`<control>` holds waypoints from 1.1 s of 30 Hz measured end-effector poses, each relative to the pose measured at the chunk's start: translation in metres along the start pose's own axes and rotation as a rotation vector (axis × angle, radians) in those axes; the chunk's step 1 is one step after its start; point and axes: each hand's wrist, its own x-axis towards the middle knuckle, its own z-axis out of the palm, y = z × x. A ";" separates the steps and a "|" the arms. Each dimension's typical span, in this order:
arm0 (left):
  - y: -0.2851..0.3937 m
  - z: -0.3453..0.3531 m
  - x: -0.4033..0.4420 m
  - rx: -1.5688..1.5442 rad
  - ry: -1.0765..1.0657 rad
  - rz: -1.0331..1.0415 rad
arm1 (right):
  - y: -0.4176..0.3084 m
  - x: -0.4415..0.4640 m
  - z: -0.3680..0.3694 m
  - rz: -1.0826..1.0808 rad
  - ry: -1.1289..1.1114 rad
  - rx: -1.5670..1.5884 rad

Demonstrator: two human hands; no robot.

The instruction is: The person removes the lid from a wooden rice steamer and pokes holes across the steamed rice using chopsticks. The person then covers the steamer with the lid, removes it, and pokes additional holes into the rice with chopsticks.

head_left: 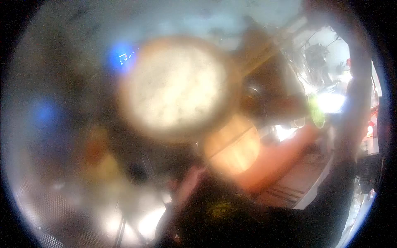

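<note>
Two round shapes fill mid-frame, both badly blurred: a pale disc [178, 87], dark-rimmed, just above and left of centre, and a smaller tan disc [232, 144] below right of it, seeming to overlap its lower edge. What either is, cannot tell.

Your right forearm [281, 161] slants across the lower right, beside the tan disc, towards a green thing [317, 109]; a pinkish shape [191, 180] at lower centre may be your left arm. Neither hand resolves. Grip: cannot tell, for either, whether fingers are apart, together or clamped on something.

Risk, judged: haze over the view could make you misjudge a gap and knock either disc. If the pale disc holds anything loose, a tilt might spill it. Your dark sleeve [223, 215], low in frame, could snag something it hides.
</note>
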 end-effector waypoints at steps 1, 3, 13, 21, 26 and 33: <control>-0.002 -0.002 0.003 -0.009 -0.026 0.014 | -0.013 -0.003 -0.003 0.096 -0.014 0.054; -0.006 -0.006 0.006 -0.023 -0.072 0.042 | -0.022 -0.007 0.008 0.060 0.066 0.071; -0.010 -0.012 0.018 -0.043 -0.184 0.129 | -0.081 0.015 0.110 0.031 0.190 -0.020; 0.003 -0.005 0.007 -0.101 -0.176 0.106 | -0.099 0.033 0.141 0.108 0.070 -0.053; 0.017 0.003 -0.005 -0.085 -0.100 0.177 | -0.093 0.037 0.146 -0.012 0.147 -0.176; 0.026 0.003 -0.015 -0.197 -0.197 0.027 | -0.101 0.037 0.138 -0.027 0.087 -0.110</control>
